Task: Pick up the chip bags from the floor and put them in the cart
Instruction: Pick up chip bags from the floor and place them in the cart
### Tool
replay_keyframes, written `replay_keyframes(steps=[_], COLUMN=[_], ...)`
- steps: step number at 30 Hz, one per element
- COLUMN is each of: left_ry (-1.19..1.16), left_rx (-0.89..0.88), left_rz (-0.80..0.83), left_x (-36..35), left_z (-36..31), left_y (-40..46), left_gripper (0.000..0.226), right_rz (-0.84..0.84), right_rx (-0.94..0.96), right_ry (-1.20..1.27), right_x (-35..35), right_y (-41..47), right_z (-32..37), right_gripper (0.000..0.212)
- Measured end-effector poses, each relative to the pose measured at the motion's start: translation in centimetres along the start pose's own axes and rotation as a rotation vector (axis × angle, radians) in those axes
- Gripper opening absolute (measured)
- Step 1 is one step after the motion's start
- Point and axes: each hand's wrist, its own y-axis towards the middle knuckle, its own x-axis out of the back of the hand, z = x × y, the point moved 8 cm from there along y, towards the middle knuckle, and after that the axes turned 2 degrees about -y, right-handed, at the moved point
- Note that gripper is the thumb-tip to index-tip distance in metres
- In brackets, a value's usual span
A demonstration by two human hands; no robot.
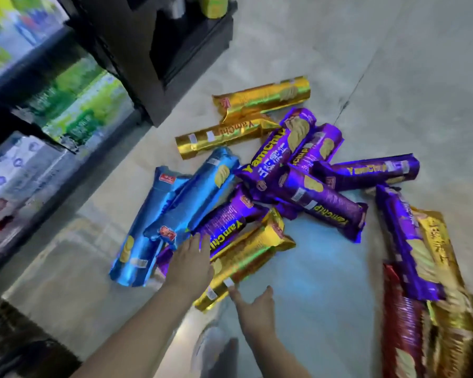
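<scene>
Several long chip bags lie in a loose heap on the pale floor: gold ones, purple ones and two blue ones. A nearer gold bag lies slanted at the front of the heap. My left hand reaches in with straight fingers, fingertips at the blue and purple bags next to that gold bag. My right hand is spread open, its fingertips touching the gold bag's near end. At the right, purple, gold and red bags lie in a blurred stack. No cart is in view.
Black store shelves with green, white and red packaged goods run along the left. A black shelf base stands at the top centre. My shoe shows at the bottom between my arms.
</scene>
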Motion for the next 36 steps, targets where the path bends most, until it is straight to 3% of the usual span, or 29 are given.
replay_keyframes(steps=[5,11,17,21,27,31,34,36], left_ry=[-0.033,-0.088,-0.281,-0.446,-0.655,-0.896,-1.035,-1.091], left_rx=[0.026,0.121,0.145,0.193,0.264,0.335,0.337,0.333], left_rz=[-0.015,-0.108,-0.170,-0.097,-0.063,-0.128,-0.211,-0.266], left_x=[-5.9,-9.1,-9.0,-7.7,-0.6,7.5,15.0,20.3], left_z=[0.8,3.2,2.7,1.7,-0.9,-1.7,-2.6,-3.5], left_y=[10.2,14.4,13.2,9.3,-1.3,-9.0,-14.5,-18.4], left_gripper=[0.078,0.110,0.100,0.094,0.089,0.084,0.074,0.060], right_rz=[0.005,-0.128,-0.209,-0.108,0.059,0.137,0.193,0.244], right_rx=[-0.110,-0.147,-0.035,-0.005,0.021,0.066,0.147,0.198], right_ry=[0.223,0.269,0.413,0.381,0.367,0.323,0.308,0.288], right_x=[-6.2,-8.8,-6.9,-2.7,3.6,8.3,13.0,15.7], right_y=[9.7,13.7,13.9,10.8,0.5,-8.7,-16.1,-20.6], right_z=[-0.5,-0.9,-1.2,-0.5,1.1,5.4,10.0,12.8], right_gripper=[0.119,0.124,0.096,0.082,0.061,0.079,0.065,0.072])
